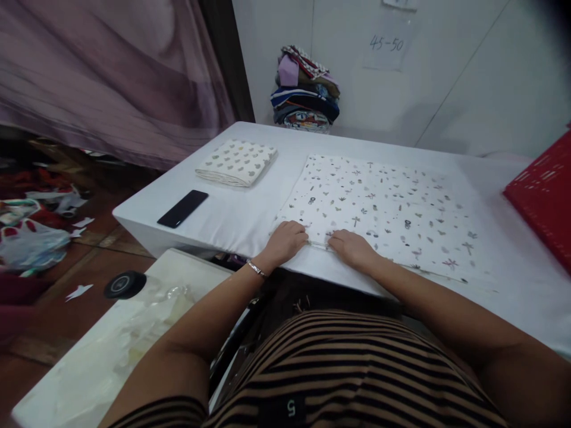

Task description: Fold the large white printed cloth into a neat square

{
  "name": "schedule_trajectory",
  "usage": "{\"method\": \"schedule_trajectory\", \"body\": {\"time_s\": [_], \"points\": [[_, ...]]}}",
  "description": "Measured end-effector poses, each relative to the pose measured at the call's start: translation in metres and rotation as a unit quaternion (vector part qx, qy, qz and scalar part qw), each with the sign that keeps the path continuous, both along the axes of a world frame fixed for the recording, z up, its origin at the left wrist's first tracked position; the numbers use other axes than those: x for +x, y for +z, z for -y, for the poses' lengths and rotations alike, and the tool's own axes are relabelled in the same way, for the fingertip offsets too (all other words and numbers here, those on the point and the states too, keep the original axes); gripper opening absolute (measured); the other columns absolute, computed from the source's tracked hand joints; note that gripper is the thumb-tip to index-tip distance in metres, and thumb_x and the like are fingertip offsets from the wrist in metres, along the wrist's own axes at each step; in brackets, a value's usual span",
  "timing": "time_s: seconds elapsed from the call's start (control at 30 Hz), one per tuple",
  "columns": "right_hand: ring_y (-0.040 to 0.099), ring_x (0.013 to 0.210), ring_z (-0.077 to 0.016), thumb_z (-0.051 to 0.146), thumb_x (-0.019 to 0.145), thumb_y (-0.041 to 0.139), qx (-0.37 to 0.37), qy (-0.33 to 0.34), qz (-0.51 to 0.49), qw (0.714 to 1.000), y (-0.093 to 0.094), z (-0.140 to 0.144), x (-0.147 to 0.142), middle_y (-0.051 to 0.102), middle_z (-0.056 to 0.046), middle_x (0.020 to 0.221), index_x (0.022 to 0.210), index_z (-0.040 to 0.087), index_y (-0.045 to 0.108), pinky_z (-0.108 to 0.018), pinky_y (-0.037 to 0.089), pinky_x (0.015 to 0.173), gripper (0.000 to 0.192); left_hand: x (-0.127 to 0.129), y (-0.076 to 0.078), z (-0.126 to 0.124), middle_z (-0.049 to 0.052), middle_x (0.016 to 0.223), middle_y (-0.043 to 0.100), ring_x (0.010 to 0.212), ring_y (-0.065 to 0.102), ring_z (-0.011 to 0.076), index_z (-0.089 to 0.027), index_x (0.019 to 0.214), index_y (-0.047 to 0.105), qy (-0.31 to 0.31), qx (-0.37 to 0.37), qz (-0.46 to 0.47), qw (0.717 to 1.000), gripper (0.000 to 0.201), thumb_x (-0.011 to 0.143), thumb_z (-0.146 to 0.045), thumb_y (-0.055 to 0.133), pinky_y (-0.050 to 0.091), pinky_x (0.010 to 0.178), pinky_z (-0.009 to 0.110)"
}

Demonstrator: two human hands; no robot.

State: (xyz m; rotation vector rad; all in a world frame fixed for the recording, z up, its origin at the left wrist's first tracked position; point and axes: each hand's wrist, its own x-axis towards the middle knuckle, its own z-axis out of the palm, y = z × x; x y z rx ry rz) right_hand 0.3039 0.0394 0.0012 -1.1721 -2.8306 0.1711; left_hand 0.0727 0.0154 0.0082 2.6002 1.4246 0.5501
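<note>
A white cloth (352,196) printed with small plants and creatures lies spread in a flat rectangle on the white-covered table (250,220). Both hands are at its near edge, a short gap apart. My left hand (285,241), with a bracelet at the wrist, has its fingers closed on the near left corner. My right hand (350,246) pinches the same edge a little to the right. The fingertips are partly hidden in the fabric. Farther left on the table lies a folded cloth (238,161) with a grey-green print.
A black phone (182,208) lies near the table's left edge. At right stands a red bin or box (546,190). Folded fabrics (306,95) are stacked by the wall. Below left, a white surface (66,371) holds a black round object (125,285) and clear plastic.
</note>
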Motion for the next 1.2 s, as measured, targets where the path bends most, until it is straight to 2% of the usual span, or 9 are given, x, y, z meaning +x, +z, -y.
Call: {"method": "schedule_trajectory", "body": {"time_s": [0.2, 0.37, 0.57, 0.73, 1.0, 1.1, 1.2], "points": [[0.053, 0.095, -0.022, 0.019, 0.094, 0.041, -0.001, -0.013, -0.002, 1.0, 0.001, 0.005, 0.0, 0.063, -0.009, 0.102, 0.094, 0.02, 0.065, -0.032, 0.038, 0.078, 0.024, -0.004, -0.002, -0.006, 0.006, 0.094, 0.065, 0.093, 0.053, 0.0189, -0.021, 0.085, 0.067, -0.013, -0.014, -0.012, 1.0, 0.021, 0.089, -0.024, 0.047, 0.038, 0.085, 0.034], [0.052, 0.099, -0.0231, 0.019, 0.096, 0.037, 0.014, 0.008, 0.022, 1.0, -0.001, 0.009, 0.001, 0.063, -0.01, 0.108, 0.102, 0.018, 0.064, -0.033, 0.038, 0.078, 0.028, -0.006, -0.009, -0.006, 0.008, 0.093, 0.064, 0.092, 0.052, 0.0202, -0.02, 0.085, 0.066, -0.029, 0.015, -0.002, 0.999, 0.026, 0.091, -0.021, 0.041, 0.037, 0.084, 0.035], [0.052, 0.098, -0.0243, 0.029, 0.095, 0.041, 0.032, 0.036, 0.043, 0.998, 0.003, 0.014, 0.002, 0.063, -0.011, 0.109, 0.106, 0.017, 0.064, -0.034, 0.039, 0.082, 0.028, -0.01, -0.011, -0.005, 0.007, 0.094, 0.063, 0.093, 0.052, 0.0199, -0.021, 0.086, 0.065, -0.047, -0.009, 0.005, 0.999, 0.021, 0.09, -0.026, 0.045, 0.038, 0.084, 0.033], [0.052, 0.101, -0.023, 0.02, 0.096, 0.037, 0.013, 0.029, 0.044, 0.999, 0.007, 0.012, 0.002, 0.063, -0.01, 0.111, 0.107, 0.019, 0.065, -0.033, 0.04, 0.083, 0.03, -0.016, -0.01, -0.009, 0.007, 0.101, 0.063, 0.097, 0.053, 0.0195, -0.021, 0.097, 0.065, -0.072, -0.015, -0.022, 0.997, 0.019, 0.089, -0.032, 0.051, 0.039, 0.086, 0.032], [0.054, 0.103, -0.0204, 0.024, 0.096, 0.039, -0.039, 0.003, -0.002, 0.999, 0.008, 0.003, 0.004, 0.063, -0.008, 0.107, 0.107, 0.02, 0.065, -0.029, 0.044, 0.081, 0.029, -0.016, -0.012, -0.014, 0.006, 0.099, 0.063, 0.091, 0.054, 0.0177, -0.017, 0.097, 0.065, -0.083, 0.059, -0.094, 0.99, 0.027, 0.095, -0.032, 0.042, 0.04, 0.08, 0.031], [0.054, 0.102, -0.0205, 0.024, 0.096, 0.037, -0.029, -0.001, -0.007, 1.0, 0.005, 0.004, 0.004, 0.063, -0.009, 0.108, 0.108, 0.02, 0.064, -0.03, 0.045, 0.081, 0.03, -0.013, -0.013, -0.013, 0.005, 0.097, 0.064, 0.089, 0.054, 0.0169, -0.018, 0.097, 0.064, -0.08, 0.084, -0.107, 0.987, 0.028, 0.096, -0.03, 0.039, 0.04, 0.078, 0.03], [0.054, 0.101, -0.0217, 0.026, 0.096, 0.037, 0.001, 0.022, 0.007, 1.0, 0.004, 0.005, 0.005, 0.063, -0.009, 0.108, 0.105, 0.019, 0.065, -0.031, 0.044, 0.081, 0.03, -0.01, -0.012, -0.013, 0.005, 0.096, 0.064, 0.088, 0.054, 0.017, -0.017, 0.095, 0.063, -0.074, 0.102, -0.127, 0.984, 0.024, 0.094, -0.027, 0.041, 0.04, 0.076, 0.03]]}}
